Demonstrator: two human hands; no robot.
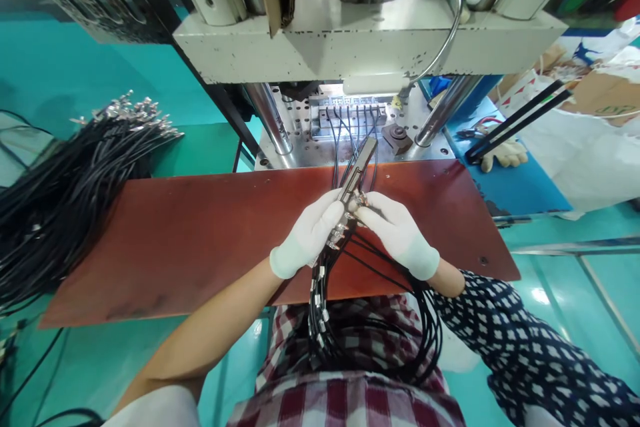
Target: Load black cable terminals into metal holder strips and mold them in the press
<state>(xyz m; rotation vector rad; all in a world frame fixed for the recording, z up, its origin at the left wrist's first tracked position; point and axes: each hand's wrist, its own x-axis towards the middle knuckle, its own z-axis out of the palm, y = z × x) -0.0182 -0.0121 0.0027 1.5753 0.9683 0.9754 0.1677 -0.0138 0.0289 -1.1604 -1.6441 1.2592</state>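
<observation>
My left hand [316, 227], in a white glove, is closed around a narrow metal bar [361, 163] that tilts up toward the press. In its white glove, my right hand [400, 230] meets the left at the bar's lower end. Its fingertips pinch a small metal cable end [360, 199]. More shiny cable ends [337, 235] show just under the left fingers. A looped bundle of black cables [434, 330] hangs below both hands over my lap. Beyond the bar, several black cables lead into a metal mould [350, 121] on the press bed.
A reddish-brown board [210, 233] spans the front of the press [320, 57]. Many black cables with metal ends [75, 193] lie heaped at the left. On the right, a blue surface [535, 180] bears a glove [505, 155] and two black bars [520, 121].
</observation>
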